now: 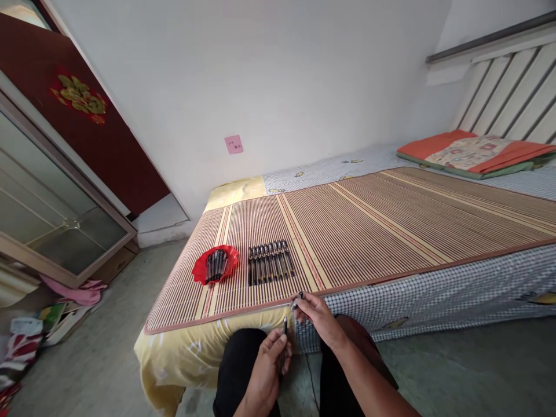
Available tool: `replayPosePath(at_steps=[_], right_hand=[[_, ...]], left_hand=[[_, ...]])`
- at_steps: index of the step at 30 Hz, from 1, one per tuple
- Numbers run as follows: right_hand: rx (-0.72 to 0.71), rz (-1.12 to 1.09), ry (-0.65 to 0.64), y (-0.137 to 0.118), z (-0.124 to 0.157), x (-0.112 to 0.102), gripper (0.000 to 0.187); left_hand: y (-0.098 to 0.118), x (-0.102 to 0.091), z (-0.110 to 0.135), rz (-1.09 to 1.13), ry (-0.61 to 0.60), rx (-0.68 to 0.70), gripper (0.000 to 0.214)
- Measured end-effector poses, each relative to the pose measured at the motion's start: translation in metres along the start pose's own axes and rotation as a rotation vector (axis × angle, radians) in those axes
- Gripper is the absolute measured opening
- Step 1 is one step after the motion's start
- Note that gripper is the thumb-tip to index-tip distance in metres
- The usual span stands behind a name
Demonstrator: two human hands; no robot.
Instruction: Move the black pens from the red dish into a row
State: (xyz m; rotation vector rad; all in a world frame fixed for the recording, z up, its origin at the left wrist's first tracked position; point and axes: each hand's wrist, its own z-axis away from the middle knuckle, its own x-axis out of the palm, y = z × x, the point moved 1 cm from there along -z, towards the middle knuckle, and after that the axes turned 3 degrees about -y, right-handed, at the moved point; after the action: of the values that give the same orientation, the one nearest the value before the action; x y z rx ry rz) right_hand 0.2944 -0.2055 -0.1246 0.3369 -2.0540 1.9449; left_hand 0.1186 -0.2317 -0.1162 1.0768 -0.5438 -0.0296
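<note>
My left hand is closed around a dark pen that points up, low in the middle of the view above my knees. Just right of it, my right hand pinches a small dark pen cap at the bed's near edge. The two hands are close together but the cap is off the pen tip. On the striped bamboo mat lies a row of several dark pens. Left of that row sits a red dish holding several more pens.
The bed has a checked sheet and a yellow cover at its near corner. An orange pillow lies at the far right by a slatted headboard. A glass-fronted door and clutter of bags stand on the floor at left.
</note>
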Motion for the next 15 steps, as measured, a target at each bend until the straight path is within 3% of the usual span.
replayPosePath(at_steps=[7,11,15], right_hand=[[-0.002,0.212,-0.033,0.004,0.007,0.007,0.043],[-0.024,0.279,0.044,0.002,0.007,0.003,0.038],[-0.083,0.355,0.16,-0.024,-0.014,-0.018,0.038]], left_hand=[[-0.016,-0.007,-0.007,0.103,-0.02,-0.098,0.05],[-0.025,-0.015,-0.012,0.114,-0.033,-0.125,0.049],[-0.029,-0.017,-0.016,0.131,-0.055,-0.117,0.048]])
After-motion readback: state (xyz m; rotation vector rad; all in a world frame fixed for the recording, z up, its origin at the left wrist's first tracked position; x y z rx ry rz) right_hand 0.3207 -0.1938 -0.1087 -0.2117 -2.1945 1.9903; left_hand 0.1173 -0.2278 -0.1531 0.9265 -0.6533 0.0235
